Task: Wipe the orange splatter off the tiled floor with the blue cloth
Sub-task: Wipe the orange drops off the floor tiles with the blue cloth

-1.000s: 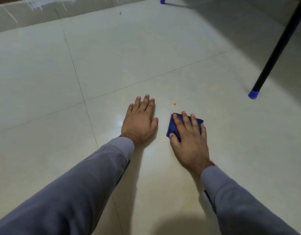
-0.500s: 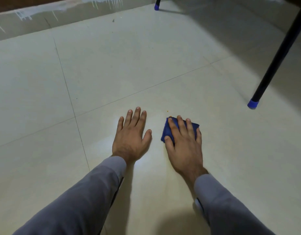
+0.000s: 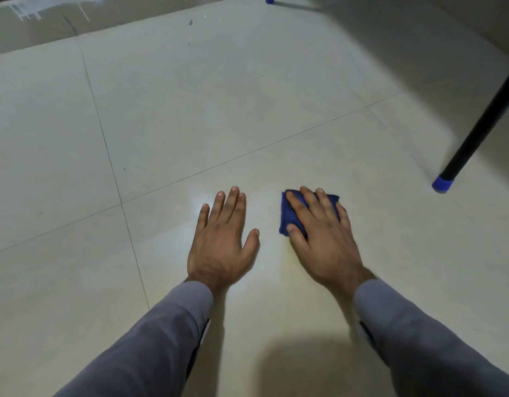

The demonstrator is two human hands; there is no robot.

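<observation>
1. The right hand (image 3: pixel 325 239) lay just right of frame centre, its fingers (image 3: pixel 312 200) spread flat and pressing the blue cloth (image 3: pixel 289 216) to the tiled floor (image 3: pixel 190 110), not curled round it.
2. The left hand (image 3: pixel 221 239) rested palm-down, fingers loosely spread and holding nothing, beside it.
3. The cloth was a small folded dark-blue pad, mostly hidden under the fingers.
4. No orange splatter showed on the pale tiles, so the wiping looked nearly finished; anything under the cloth was hidden.

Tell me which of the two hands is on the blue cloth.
The right hand, fingers spread flat over the blue cloth on the tiled floor. The left hand rests bare on the tile.
</observation>
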